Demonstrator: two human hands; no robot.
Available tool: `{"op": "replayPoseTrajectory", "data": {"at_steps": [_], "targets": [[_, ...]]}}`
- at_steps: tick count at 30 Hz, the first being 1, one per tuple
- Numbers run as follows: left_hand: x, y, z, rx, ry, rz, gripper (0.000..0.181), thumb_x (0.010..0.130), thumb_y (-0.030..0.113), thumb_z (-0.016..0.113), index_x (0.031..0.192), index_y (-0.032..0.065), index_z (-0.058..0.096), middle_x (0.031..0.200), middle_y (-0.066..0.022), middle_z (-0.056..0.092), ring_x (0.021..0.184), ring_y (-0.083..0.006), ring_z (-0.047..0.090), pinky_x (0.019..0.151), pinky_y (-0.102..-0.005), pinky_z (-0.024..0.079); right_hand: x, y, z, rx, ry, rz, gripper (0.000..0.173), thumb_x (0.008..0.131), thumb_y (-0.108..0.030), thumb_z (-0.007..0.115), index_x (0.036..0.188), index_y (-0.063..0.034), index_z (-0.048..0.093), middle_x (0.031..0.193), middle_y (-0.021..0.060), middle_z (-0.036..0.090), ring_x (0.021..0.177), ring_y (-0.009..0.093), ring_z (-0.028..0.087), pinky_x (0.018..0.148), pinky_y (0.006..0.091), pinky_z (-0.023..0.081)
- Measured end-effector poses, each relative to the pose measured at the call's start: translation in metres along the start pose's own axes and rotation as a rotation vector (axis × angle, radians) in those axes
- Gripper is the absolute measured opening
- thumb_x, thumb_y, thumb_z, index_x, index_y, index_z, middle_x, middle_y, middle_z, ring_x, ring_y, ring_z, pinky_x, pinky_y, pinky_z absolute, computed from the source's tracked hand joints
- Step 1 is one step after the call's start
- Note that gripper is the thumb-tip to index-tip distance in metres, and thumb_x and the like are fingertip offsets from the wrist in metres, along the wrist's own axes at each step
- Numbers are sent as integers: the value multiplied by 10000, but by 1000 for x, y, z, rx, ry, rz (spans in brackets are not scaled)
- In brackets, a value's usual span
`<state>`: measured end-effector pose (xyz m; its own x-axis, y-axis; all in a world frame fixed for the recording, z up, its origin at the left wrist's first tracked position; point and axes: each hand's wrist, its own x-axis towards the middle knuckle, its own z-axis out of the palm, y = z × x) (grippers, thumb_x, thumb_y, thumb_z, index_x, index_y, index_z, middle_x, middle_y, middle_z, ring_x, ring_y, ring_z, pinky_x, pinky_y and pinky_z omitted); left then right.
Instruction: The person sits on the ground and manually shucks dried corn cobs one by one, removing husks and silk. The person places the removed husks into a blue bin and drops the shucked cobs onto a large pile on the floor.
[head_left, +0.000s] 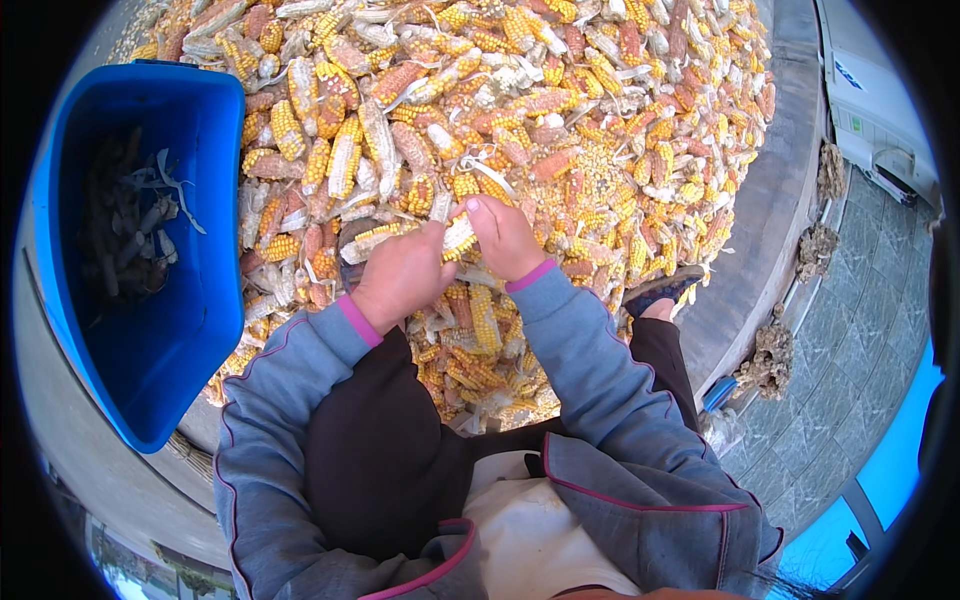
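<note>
A partly shelled ear of corn (459, 238), with pale bare cob and yellow kernels showing, is held between my two hands in front of me. My left hand (409, 274) closes round its near end. At the upper right, my right hand (504, 234) grips the same ear, thumb on top. Another ear of corn (369, 243) shows just left of my left hand; whether that hand touches it cannot be told. Beneath and beyond both hands spreads a large heap of corn ears (480, 97), some yellow, others reddish and stripped.
A blue plastic bin (214, 285) on the left holds bare cobs (135, 240) and husk strips. My shoe (664, 291) rests at the heap's right edge. Beyond lie a grey floor strip (780, 187), dark floor tiles (832, 337) and a white appliance (874, 112).
</note>
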<state>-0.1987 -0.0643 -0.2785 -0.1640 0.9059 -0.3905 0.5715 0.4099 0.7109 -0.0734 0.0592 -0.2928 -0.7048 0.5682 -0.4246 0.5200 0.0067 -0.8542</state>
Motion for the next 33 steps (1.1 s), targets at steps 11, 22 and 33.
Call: {"op": "replayPoseTrajectory", "data": {"at_steps": [11, 22, 33], "targets": [[2, 1, 1, -209, -107, -189, 445, 792, 306, 619, 1082, -9, 499, 855, -235, 627, 782, -414, 610, 697, -481, 477, -4, 5, -8, 144, 58, 78, 306, 967, -272, 475, 1060, -7, 596, 874, 75, 617, 736, 134, 588, 675, 268, 491], [7, -24, 13, -754, -98, -268, 393, 863, 223, 606, 1137, -24, 471, 921, -134, 594, 811, -228, 585, 753, -359, 471, 42, 98, -102, -1026, 195, 0, 378, 750, -82, 594, 1124, -130, 586, 1244, 71, 542, 1217, 277, 430, 1006, 509, 308], [6, -4, -4, -1250, -376, -407, 323, 830, 168, 672, 1048, 39, 472, 692, -8, 540, 489, -58, 485, 419, -182, 386, -6, 60, -104, 350, 300, 328, 351, 899, -250, 584, 1186, -62, 512, 1013, 63, 585, 836, 184, 580, 751, 353, 500]]}}
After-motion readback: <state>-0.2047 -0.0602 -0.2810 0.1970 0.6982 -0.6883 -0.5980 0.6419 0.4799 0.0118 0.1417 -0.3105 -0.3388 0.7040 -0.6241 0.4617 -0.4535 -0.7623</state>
